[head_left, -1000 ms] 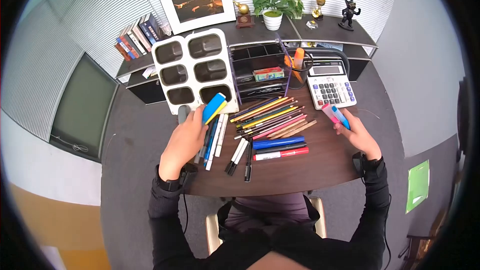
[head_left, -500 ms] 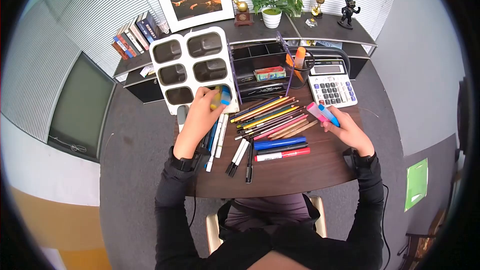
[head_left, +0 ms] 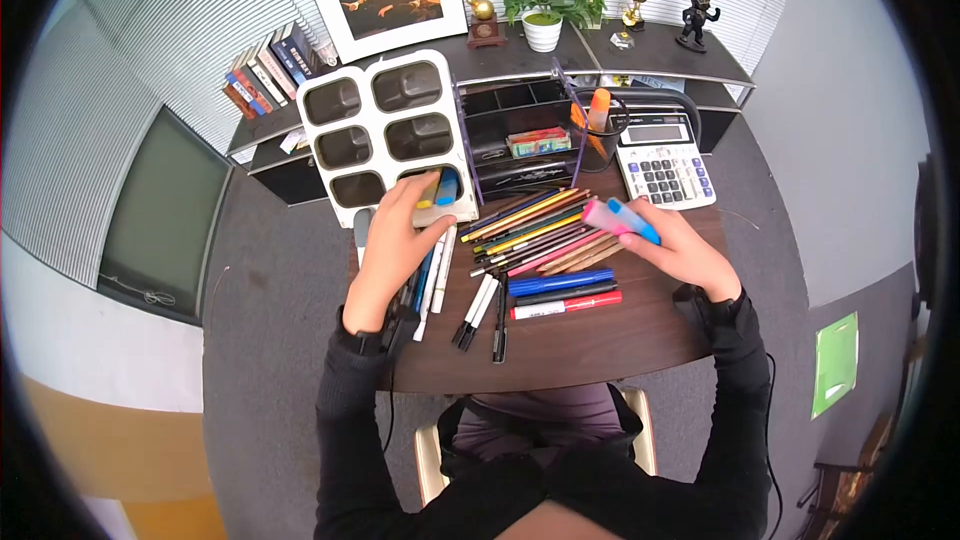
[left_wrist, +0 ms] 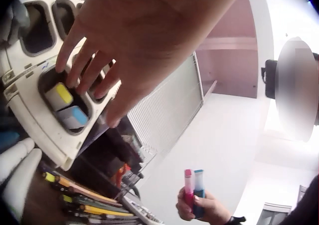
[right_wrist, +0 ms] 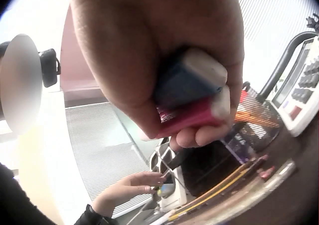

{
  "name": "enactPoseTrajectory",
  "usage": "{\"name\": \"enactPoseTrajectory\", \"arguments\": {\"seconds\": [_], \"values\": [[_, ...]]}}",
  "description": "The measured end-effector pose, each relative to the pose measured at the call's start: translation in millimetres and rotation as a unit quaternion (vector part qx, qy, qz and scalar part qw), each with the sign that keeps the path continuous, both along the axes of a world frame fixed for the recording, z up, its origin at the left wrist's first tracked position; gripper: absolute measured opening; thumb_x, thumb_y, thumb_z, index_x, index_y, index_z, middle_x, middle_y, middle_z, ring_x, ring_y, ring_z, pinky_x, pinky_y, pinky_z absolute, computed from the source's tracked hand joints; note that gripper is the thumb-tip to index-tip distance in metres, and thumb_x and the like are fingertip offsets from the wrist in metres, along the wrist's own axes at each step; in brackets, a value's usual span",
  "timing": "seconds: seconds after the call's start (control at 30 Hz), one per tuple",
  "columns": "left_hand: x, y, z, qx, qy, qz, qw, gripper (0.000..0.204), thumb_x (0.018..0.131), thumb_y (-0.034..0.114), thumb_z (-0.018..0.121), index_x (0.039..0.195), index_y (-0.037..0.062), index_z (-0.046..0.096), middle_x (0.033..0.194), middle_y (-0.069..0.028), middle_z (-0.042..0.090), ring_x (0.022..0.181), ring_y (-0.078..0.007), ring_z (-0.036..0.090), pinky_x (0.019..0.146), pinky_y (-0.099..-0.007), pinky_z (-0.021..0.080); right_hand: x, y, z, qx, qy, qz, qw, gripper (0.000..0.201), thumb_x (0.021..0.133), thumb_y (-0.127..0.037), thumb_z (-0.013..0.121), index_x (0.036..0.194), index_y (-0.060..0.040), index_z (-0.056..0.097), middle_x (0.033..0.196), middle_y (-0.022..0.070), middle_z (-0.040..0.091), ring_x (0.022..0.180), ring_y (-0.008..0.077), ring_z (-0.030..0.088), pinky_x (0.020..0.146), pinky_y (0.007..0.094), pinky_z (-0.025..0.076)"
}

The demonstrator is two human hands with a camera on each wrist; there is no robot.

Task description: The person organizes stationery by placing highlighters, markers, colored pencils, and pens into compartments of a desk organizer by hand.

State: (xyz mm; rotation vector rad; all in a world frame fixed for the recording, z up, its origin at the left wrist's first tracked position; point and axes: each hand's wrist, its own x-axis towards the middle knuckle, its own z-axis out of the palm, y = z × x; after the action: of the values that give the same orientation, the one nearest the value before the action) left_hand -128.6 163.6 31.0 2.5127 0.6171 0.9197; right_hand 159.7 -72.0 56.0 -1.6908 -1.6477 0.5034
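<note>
Two highlighters, a yellow one (left_wrist: 61, 95) and a blue one (left_wrist: 74, 117), stand side by side in the front right compartment of the white six-compartment organizer (head_left: 375, 125). The left hand (head_left: 397, 245) is over that compartment's edge, fingers spread and holding nothing. In the right hand (head_left: 687, 248) are a pink highlighter (head_left: 600, 216) and a blue highlighter (head_left: 634, 222), gripped together above the right ends of the colored pencils (head_left: 540, 230). The left wrist view shows both held upright, while the right wrist view shows fingers curled round them.
Markers (head_left: 565, 285) lie in front of the pencils, and white pens (head_left: 436, 275) lie beside the left hand. Behind the pencils stands a black desk organizer (head_left: 520, 145). A mesh cup with orange items and a calculator (head_left: 665, 165) are at the right. A plant (head_left: 543, 30) stands on the back shelf.
The left hand moved the yellow and blue highlighters into the front right compartment and let them go. The right hand shifted left with its pink and blue highlighters.
</note>
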Motion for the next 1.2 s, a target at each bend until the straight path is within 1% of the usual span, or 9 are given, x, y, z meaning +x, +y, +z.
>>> {"name": "enactPoseTrajectory", "arguments": {"seconds": [0.1, 0.17, 0.27, 0.4, 0.53, 0.63, 0.7, 0.93, 1.2], "values": [[-4, -32, 34, -0.083, -0.011, -0.078, 0.993, 0.060, 0.082, 0.014, 0.079, 0.136, 0.0038, 0.054, 0.120, -0.0147, 0.062, 0.110, -0.0287, 0.061, 0.093, -0.0371, 0.048, -22, 24, 16, -0.008, -0.009, 0.079, 0.997, 0.031, 0.095, -0.020, 0.066, 0.117, 0.0001, 0.057, 0.089, 0.0176, 0.064, 0.078, 0.0332, 0.064, 0.070, 0.0400, 0.049], [-7, -54, 45, -0.257, -0.029, -0.167, 0.951, 0.066, 0.084, 0.015, 0.079, 0.143, 0.0059, 0.049, 0.123, -0.0110, 0.061, 0.107, -0.0209, 0.061, 0.091, -0.0319, 0.049, -41, 48, 15, 0.044, -0.006, 0.173, 0.984, 0.033, 0.091, -0.021, 0.070, 0.114, 0.0008, 0.061, 0.088, 0.0185, 0.065, 0.081, 0.0379, 0.065, 0.072, 0.0426, 0.051], [-9, -72, 48, -0.224, 0.034, -0.190, 0.955, 0.060, 0.088, 0.015, 0.076, 0.140, 0.0059, 0.049, 0.125, -0.0134, 0.061, 0.095, -0.0216, 0.063, 0.084, -0.0325, 0.050, -71, 77, 13, 0.096, -0.057, 0.223, 0.968, 0.034, 0.088, -0.021, 0.072, 0.113, 0.0003, 0.061, 0.089, 0.0197, 0.065, 0.084, 0.0405, 0.066, 0.073, 0.0448, 0.051], [-30, -65, 34, -0.272, 0.048, -0.084, 0.957, 0.056, 0.089, 0.013, 0.074, 0.137, 0.0058, 0.047, 0.120, -0.0148, 0.063, 0.091, -0.0225, 0.063, 0.083, -0.0328, 0.051, -98, 94, 14, 0.082, -0.091, 0.201, 0.972, 0.033, 0.086, -0.029, 0.072, 0.101, -0.0007, 0.063, 0.084, 0.0183, 0.068, 0.080, 0.0429, 0.066, 0.068, 0.0478, 0.052], [-40, -59, 31, -0.320, 0.051, -0.117, 0.939, 0.063, 0.084, 0.006, 0.077, 0.138, 0.0060, 0.044, 0.111, -0.0078, 0.062, 0.104, -0.0164, 0.059, 0.090, -0.0316, 0.048, -109, 97, 17, 0.043, -0.146, 0.211, 0.965, 0.036, 0.085, -0.038, 0.071, 0.093, -0.0034, 0.064, 0.080, 0.0178, 0.069, 0.076, 0.0408, 0.068, 0.065, 0.0485, 0.053], [-38, -29, 28, -0.205, -0.015, -0.146, 0.968, 0.071, 0.076, 0.011, 0.084, 0.135, 0.0052, 0.046, 0.114, -0.0091, 0.060, 0.106, -0.0230, 0.059, 0.096, -0.0379, 0.045, -103, 98, 26, 0.067, -0.136, 0.146, 0.978, 0.034, 0.085, -0.040, 0.071, 0.092, -0.0063, 0.067, 0.078, 0.0188, 0.068, 0.078, 0.0401, 0.067, 0.067, 0.0487, 0.053], [-32, -3, 18, 0.060, 0.065, -0.092, 0.992, 0.069, 0.075, 0.014, 0.083, 0.135, 0.0056, 0.049, 0.119, -0.0131, 0.058, 0.107, -0.0306, 0.060, 0.095, -0.0399, 0.047, -93, 99, 36, 0.087, -0.106, 0.098, 0.986, 0.037, 0.085, -0.040, 0.072, 0.092, -0.0045, 0.067, 0.078, 0.0199, 0.067, 0.079, 0.0408, 0.067, 0.068, 0.0482, 0.052], [-1, 12, -4, 0.251, 0.228, 0.000, 0.941, 0.059, 0.080, 0.018, 0.075, 0.134, 0.0069, 0.053, 0.121, -0.0133, 0.057, 0.106, -0.0306, 0.061, 0.085, -0.0407, 0.053, -65, 91, 51, 0.184, -0.016, 0.042, 0.982, 0.036, 0.084, -0.031, 0.077, 0.086, 0.0025, 0.063, 0.080, 0.0179, 0.060, 0.079, 0.0362, 0.060, 0.071, 0.0427, 0.047], [11, 31, 2, 0.356, 0.248, -0.077, 0.898, 0.038, 0.082, 0.012, 0.066, 0.119, 0.0100, 0.058, 0.105, -0.0083, 0.055, 0.098, -0.0251, 0.059, 0.079, -0.0359, 0.054, -52, 90, 51, 0.164, 0.003, 0.035, 0.986, 0.040, 0.081, -0.031, 0.080, 0.080, 0.0030, 0.058, 0.076, 0.0151, 0.055, 0.077, 0.0318, 0.057, 0.068, 0.0412, 0.044]]}}
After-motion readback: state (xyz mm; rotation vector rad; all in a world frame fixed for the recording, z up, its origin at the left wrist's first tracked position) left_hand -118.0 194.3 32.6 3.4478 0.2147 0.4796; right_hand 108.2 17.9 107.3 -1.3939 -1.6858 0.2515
